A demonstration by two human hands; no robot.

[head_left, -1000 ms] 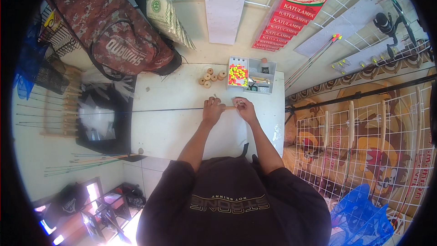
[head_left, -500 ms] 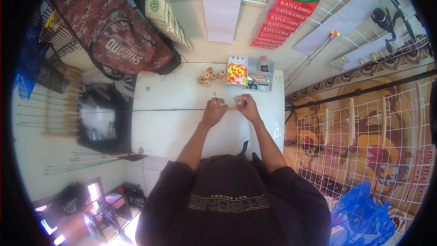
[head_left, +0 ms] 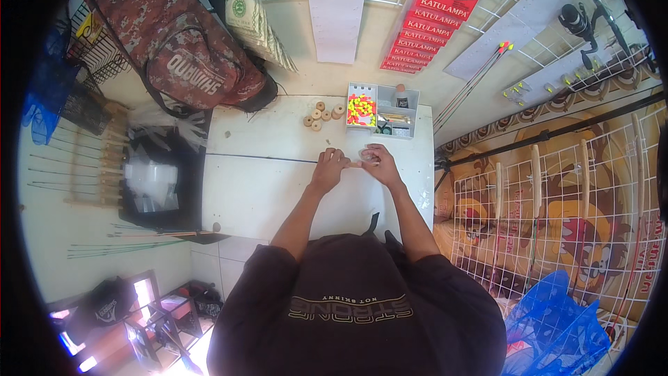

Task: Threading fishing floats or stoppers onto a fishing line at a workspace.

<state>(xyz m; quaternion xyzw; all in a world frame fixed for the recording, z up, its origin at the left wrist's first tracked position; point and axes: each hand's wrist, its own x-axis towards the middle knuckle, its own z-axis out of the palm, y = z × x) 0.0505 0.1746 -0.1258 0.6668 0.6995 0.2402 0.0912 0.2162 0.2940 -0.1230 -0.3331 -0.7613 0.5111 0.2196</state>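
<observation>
Both hands together mid-surface. Left hand curled, fingers pinched near the thin rod running off toward nine o'clock. Right hand closed around something small and pale, too tiny to identify. Best kept steady, low, close together. Cork rings waiting at twelve o'clock, well apart.

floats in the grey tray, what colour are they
Yellow and orange-red floats, in the left compartment of the grey tray; the head view shows them.

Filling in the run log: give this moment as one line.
left hand: pinching thin rod | right hand: holding small clear item, unclear | nearby: cork rings, grey tray
</observation>
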